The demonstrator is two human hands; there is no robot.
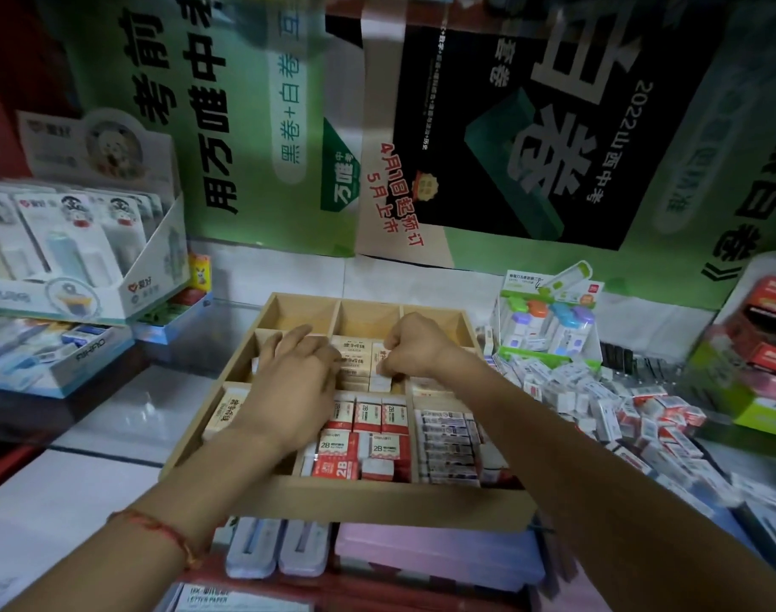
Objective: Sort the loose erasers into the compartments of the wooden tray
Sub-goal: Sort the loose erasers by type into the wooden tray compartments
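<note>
Closest of all is the left arm, with a red string [156, 527] tied round it. Just past it lie two pale pencil cases [275, 549] and a pink box [434, 549], and the wooden tray [377, 501] sits partly on top of them.

The left hand [293, 373] lies over the middle row of the tray. Its fingers are mostly straight and rest on the cream erasers [355, 360]. It does not seem to hold any. The right hand [414, 346] is just beside it, knuckles up and fingers curled down. It looks like it pinches one cream eraser that stands on its edge.

The near row has red and white erasers [364, 435] in the middle part and a packed row of white ones [448, 439] on the right. The back row [364, 318] looks bare.

The loose erasers [598, 399] lie in a big heap to the right of the tray, touching its side.

I think each eraser is small and light. It is a firm little block in a smooth paper sleeve, so it may slip a bit. It should not break. The best way is to pinch it on its two long sides. Then stand it next to the others so the row stays neat.
</note>
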